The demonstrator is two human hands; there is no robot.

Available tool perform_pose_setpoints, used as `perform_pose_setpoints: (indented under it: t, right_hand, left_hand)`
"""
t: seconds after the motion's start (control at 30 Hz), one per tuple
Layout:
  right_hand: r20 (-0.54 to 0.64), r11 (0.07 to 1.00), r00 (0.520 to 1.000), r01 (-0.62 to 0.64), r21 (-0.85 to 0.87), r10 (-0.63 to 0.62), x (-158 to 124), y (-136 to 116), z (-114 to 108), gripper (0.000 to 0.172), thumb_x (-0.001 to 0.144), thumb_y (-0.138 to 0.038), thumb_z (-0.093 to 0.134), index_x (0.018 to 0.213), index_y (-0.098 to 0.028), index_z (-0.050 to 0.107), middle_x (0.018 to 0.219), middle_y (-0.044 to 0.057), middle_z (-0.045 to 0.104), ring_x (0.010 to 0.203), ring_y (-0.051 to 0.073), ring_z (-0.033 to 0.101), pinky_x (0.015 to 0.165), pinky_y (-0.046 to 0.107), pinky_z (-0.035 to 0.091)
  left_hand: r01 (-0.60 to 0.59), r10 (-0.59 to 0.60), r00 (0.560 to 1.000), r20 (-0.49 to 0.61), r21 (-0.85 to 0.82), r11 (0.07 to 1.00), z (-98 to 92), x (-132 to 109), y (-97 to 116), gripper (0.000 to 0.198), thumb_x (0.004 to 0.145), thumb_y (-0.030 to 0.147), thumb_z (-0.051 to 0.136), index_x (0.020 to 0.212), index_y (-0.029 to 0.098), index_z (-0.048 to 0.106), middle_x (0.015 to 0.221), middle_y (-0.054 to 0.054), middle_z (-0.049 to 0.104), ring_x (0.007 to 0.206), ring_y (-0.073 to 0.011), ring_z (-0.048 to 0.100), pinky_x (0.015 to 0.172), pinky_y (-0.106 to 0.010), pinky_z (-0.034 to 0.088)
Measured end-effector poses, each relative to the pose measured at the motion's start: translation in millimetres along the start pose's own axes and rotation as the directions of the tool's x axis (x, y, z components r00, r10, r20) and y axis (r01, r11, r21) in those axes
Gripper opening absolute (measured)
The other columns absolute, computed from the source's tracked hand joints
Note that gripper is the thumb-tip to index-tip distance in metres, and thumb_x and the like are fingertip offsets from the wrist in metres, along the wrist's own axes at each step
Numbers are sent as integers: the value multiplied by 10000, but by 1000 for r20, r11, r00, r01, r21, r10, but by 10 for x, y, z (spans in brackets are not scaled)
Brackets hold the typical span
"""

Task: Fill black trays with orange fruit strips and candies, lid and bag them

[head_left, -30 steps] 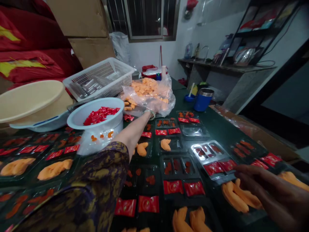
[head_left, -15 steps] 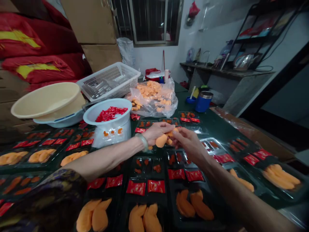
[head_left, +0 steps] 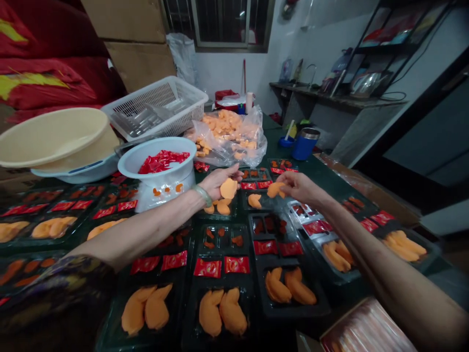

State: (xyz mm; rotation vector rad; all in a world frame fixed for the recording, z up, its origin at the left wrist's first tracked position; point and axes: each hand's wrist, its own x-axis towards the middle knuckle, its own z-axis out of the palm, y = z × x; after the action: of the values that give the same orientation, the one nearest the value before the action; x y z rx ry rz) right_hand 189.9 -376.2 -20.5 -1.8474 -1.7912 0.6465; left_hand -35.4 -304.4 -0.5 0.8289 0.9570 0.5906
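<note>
An orange, smooth, curved piece [head_left: 228,188] rests in my left hand [head_left: 216,185], held against the fingers, which reach out over the trays. Between the fingertips of my right hand [head_left: 298,187] is another orange curved piece [head_left: 275,189], pinched from above. Below and between the hands, one more such piece [head_left: 254,200] lies in the lower well of a black tray [head_left: 242,199]. Beneath my left hand, a neighbouring tray holds two orange pieces [head_left: 222,207]. I cannot tell what the pieces are made of.
Filled black trays [head_left: 225,274] with red packets and orange pieces cover the table. A pale blue basin [head_left: 126,168] holds red packets. Behind are a plastic bag [head_left: 256,151] of orange pieces, a white basket [head_left: 198,100] and a blue cup [head_left: 306,146]. An open box [head_left: 366,327] sits at lower right.
My hands, together over the trays before, have moved apart, each with an orange piece. One orange piece now shows in the tray between them. The view has shifted slightly.
</note>
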Motion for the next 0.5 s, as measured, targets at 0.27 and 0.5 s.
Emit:
perform_pose_setpoints:
  t: [0.27, 0.5]
  right_hand:
    - [83, 869, 996, 59, -492, -20, 201, -231, 530, 208, 700, -51, 570, 868, -158, 629, 1058, 137, 584, 874, 242, 618, 672, 280, 445]
    - [-287, 947, 943, 237, 216, -170, -116, -445, 594, 273, 819, -319, 542, 1041, -174, 476, 839, 44, 603, 712, 169, 586, 638, 275, 471]
  left_hand:
    - [27, -21, 999, 50, -114, 993, 141, 104, -22, 362, 941, 330, 390, 711, 101, 552, 560, -28, 564, 403, -85, 511, 400, -193, 428]
    - [-104, 76, 990, -116, -258, 960, 502, 249, -181, 334, 935, 355, 390, 721, 132, 517, 527, 3, 523, 422, -82, 499, 459, -193, 433]
